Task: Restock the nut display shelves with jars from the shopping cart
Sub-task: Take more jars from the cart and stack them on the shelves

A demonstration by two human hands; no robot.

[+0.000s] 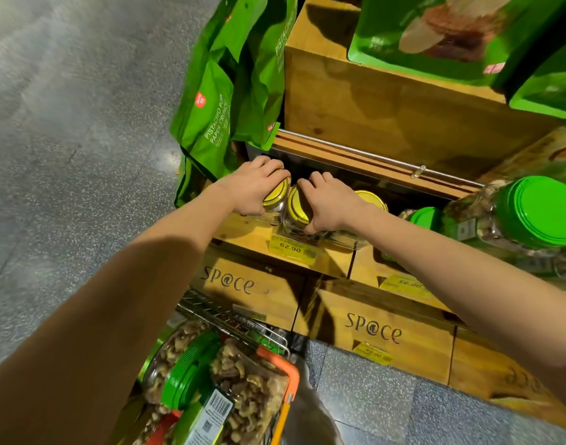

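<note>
Left hand (254,184): fingers curled over the leftmost yellow-lidded jar (275,193);
Right hand (328,200): grips the neighbouring yellow-lidded jar (298,207);
Jars: touching, upright on the wooden shelf (240,229)

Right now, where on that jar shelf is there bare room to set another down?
Free: only the front-left corner of the wooden shelf ledge, between the green pistachio pouches and the yellow price tag. Crowded: three yellow-lidded glass jars side by side, left hand and right hand each gripping one; green-lidded jars fill the right. Recess behind: too dark.
</note>
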